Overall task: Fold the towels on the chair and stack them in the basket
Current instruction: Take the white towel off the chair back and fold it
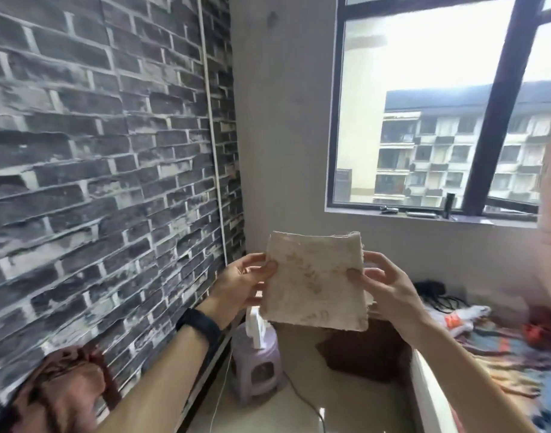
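Left hand (pixel 241 284) and right hand (pixel 385 290), pinch grips on 1 folded towel (pixel 314 276), brick wall (pixel 96 135) and window (pixel 424 120) behind, floor (pixel 299 410) below.

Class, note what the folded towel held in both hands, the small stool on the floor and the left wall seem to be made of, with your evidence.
The towel: woven cloth, probably cotton, matte cream; frayed threads along its top edge. The stool: moulded plastic, pale lilac, smooth, slightly shiny. The wall: dark brick look, perhaps a printed or embossed covering.

Daylight is flooding in through the window (pixel 430 101), overexposing the sky; edges are bending, and everything is looking slightly soft.
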